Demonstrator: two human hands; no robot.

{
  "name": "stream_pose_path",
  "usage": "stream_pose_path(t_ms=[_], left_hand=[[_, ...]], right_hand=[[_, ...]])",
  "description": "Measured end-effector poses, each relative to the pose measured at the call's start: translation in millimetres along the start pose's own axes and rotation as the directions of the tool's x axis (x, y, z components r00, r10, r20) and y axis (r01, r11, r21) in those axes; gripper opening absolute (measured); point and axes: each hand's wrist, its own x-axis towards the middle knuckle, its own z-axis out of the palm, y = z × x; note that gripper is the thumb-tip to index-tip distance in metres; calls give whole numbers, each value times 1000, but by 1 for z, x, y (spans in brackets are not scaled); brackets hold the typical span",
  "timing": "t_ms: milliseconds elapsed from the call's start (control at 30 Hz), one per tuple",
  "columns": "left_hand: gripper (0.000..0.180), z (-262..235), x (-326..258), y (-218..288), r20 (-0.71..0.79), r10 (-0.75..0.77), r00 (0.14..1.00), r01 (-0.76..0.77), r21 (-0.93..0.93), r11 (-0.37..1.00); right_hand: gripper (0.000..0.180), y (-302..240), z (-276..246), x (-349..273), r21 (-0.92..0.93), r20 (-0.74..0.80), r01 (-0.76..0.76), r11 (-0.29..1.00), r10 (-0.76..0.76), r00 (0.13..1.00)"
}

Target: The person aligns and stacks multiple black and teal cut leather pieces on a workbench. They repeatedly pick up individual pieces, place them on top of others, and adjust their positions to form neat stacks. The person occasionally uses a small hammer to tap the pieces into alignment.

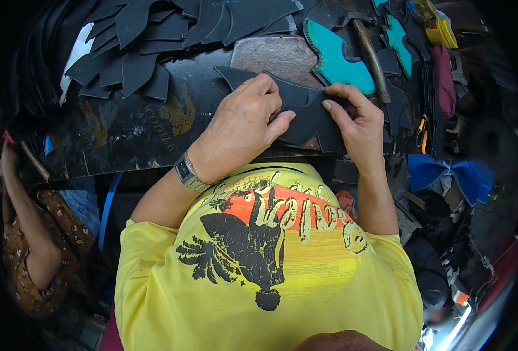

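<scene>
Hands meet over one flat black cut piece (306, 114), a shaped bit of leather-like sheet lying on the dark table (142, 140) just in front of the person's chest. The left hand (244, 126) lies on top of its left part, fingers curled and pressing down, thumb stretched toward the middle; its grip is closed on the piece, pinning it flat rather than lifting it. A wristwatch (186, 172) sits on that wrist. The right hand (355, 120) takes the right edge of the same piece, thumb on top and fingers bent over the far edge, so that grip is closed on it too.

Behind the piece is a worn brownish slab (276, 55), and beyond that a heap of more black cut shapes (136, 47) spreads over the far left of the table. A teal cut shape (335, 58) lies just past the right hand, with a wooden-handled hammer (371, 55) beside it. The person wears a yellow printed shirt (259, 281). Another person's arm in a patterned brown sleeve (31, 251) shows at the left edge, well apart from the work.
</scene>
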Motion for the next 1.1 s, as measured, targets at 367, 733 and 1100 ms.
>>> stream_pose_path(t_ms=[367,733,1100], left_hand=[[25,1,1,1,-14,13,1000,-13,18,1000],[30,-1,-26,12,-104,46,994,-33,120,992],[29,1,-25,11,-55,-59,997,67,138,988]], right_hand=[[24,-11,3,1,-406,119,207,890,-173,978],[25,-23,9,-3,-652,143,381,656,-386,911],[29,-17,19,-6,-313,74,211,926,-197,978]])
